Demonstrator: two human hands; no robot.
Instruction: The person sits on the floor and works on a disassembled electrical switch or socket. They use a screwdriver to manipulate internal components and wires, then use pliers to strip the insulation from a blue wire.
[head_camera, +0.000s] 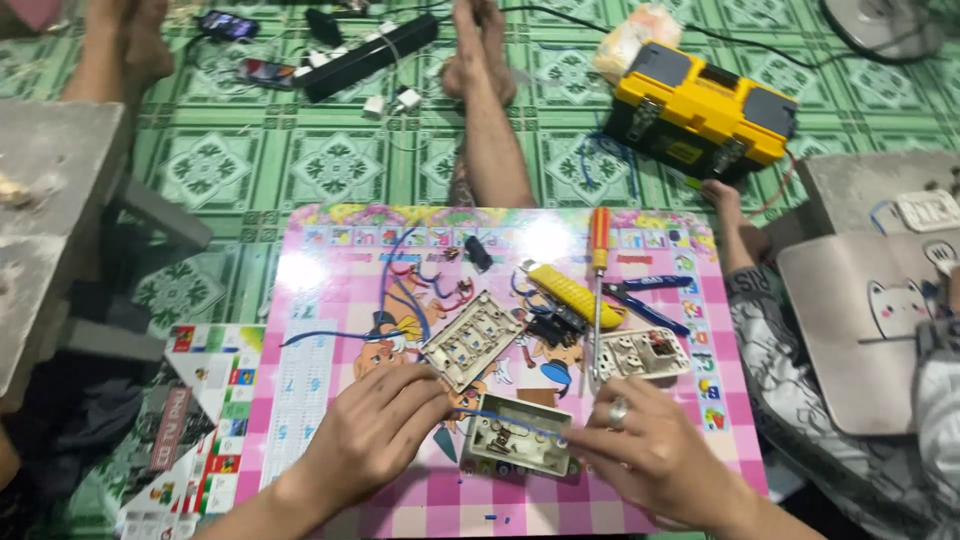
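Fingers on our left hand (375, 430) are bunched together, pinching one end of a blue wire (500, 416) w/ thumb and index tips. Right hand (645, 450) fingers are pressed down on the other end, right at the near right corner of the open switch box (518, 436), ring on one finger.

So the wire runs pretty much left-to-right btwn both hands, stretched flat across the top of the box. Long axis is sideways across our view, slightly lower on the right. Box sits directly btwn the hands, touching the right fingertips, just beside the left ones, so right hand is nearer to it.

All this on a pink cartoon board (300, 300) on the green tiled floor (330, 160). Farther out on the board: a socket plate (470, 340), a white outlet face (640, 352), yellow utility knife (570, 293), red-handled screwdriver (598, 270), blue pliers (645, 295). Yellow toolbox (700, 110) sits on the floor beyond. Someone else's legs nearby, not ours.
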